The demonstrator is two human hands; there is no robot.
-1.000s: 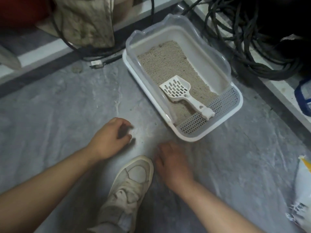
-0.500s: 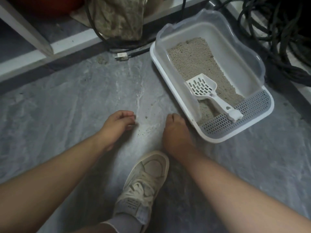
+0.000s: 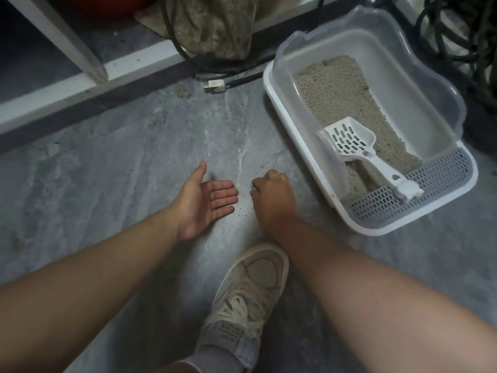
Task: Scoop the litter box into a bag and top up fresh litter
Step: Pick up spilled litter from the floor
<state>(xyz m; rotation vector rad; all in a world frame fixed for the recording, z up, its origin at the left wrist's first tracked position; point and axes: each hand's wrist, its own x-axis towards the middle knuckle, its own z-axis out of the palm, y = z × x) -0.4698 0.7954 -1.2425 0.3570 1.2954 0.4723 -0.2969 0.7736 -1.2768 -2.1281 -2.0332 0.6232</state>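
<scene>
A white litter box (image 3: 277,84) with a clear raised rim stands on the floor at the upper right, holding beige litter (image 3: 341,90). A white slotted scoop (image 3: 357,146) lies in it, handle resting on the perforated front grate (image 3: 430,181). My left hand (image 3: 204,200) lies palm up and flat on the floor, fingers straight. My right hand (image 3: 271,195) is just right of it, knuckles up, fingers curled down against the floor among a few spilled litter grains (image 3: 240,215). Whether it pinches any grains is hidden. No bag is in view.
My pale sneaker (image 3: 250,292) is planted just below the hands. A white plug (image 3: 215,86) and black cable lie by the wall strip, a stained cloth (image 3: 212,25) hangs above it, and coiled black cables (image 3: 462,36) sit right of the box.
My left hand has turned palm up and opened flat. My right hand has shifted left toward it, away from the box. The camera view has drifted left.
</scene>
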